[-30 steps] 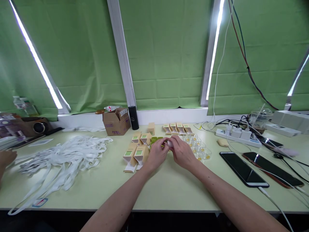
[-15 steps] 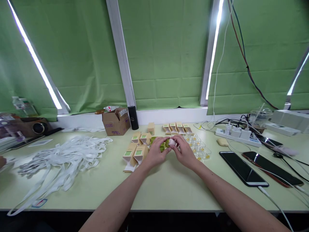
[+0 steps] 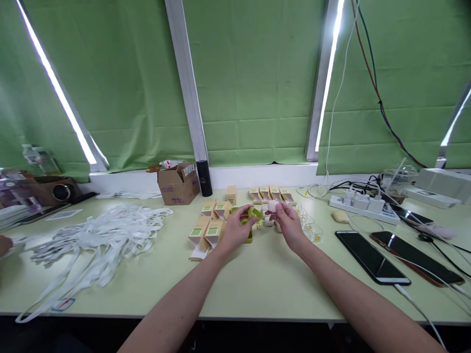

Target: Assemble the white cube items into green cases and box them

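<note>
My left hand [image 3: 235,229] pinches a small olive-green, ring-like piece [image 3: 254,213] between thumb and fingers. To the right of it, apart from the green piece, my right hand [image 3: 290,228] grips a small whitish, rounded piece [image 3: 273,206] at the fingertips. More white pieces [image 3: 269,222] lie on the table between the hands, partly hidden by the right fingers. Under the left hand, other green pieces [image 3: 249,237] show in part. Clear plastic cups with yellow bits inside [image 3: 312,231] stand just beyond the right hand.
Small cardboard boxes with green labels [image 3: 214,232] stand left of the hands, others [image 3: 270,194] behind. White straps [image 3: 106,240] are heaped at left. Phones [image 3: 371,257] with cables and a power strip [image 3: 364,208] lie right. A brown carton [image 3: 179,186] and black cylinder [image 3: 203,179] are at the back.
The hands were together around the green and white pieces. Now they are apart: the right hand has drawn the white piece to the right, and the left keeps the green one.
</note>
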A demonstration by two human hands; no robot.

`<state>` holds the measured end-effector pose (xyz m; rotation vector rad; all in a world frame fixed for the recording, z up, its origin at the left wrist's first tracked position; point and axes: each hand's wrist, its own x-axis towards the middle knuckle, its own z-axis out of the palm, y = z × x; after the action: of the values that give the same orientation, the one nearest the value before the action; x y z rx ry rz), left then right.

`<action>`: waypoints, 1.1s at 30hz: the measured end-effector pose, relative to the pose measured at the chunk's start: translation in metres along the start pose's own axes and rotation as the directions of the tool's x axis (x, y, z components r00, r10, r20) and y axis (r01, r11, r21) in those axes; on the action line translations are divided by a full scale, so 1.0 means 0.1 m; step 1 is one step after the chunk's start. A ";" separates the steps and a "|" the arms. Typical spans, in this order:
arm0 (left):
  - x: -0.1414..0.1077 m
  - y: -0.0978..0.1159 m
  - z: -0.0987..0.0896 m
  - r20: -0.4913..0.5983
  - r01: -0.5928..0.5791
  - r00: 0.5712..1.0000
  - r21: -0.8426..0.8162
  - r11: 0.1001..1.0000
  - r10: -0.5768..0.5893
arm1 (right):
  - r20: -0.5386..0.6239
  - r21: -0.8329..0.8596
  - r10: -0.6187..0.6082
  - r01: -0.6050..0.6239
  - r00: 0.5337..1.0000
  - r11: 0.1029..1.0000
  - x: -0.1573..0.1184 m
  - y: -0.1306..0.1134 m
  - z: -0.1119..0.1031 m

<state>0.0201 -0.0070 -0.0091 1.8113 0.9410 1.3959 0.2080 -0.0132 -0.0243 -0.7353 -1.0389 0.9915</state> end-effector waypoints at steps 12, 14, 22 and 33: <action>0.06 -0.23 -0.02 -0.125 0.008 0.992 -0.186 0.983 -0.032 | 0.141 0.188 0.101 -0.127 0.985 0.974 -0.04 -0.17 0.01; 0.06 -0.24 -0.02 -0.143 -0.005 0.990 -0.154 0.988 -0.018 | 0.132 0.129 0.066 -0.083 0.989 0.988 -0.04 -0.16 -0.01; 0.05 -0.22 -0.03 -0.170 -0.032 0.985 -0.051 0.998 0.023 | 0.114 -0.043 -0.009 0.014 0.993 0.999 0.02 -0.08 -0.06; 0.03 -0.14 -0.04 -0.192 -0.063 0.979 0.065 0.996 0.074 | 0.246 -0.683 -0.368 0.429 0.897 0.590 0.06 -0.15 -0.19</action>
<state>0.0145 0.0031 -0.0188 1.7882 1.0366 1.6275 0.2312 -0.0146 -0.0160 -1.0429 -1.6195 0.1655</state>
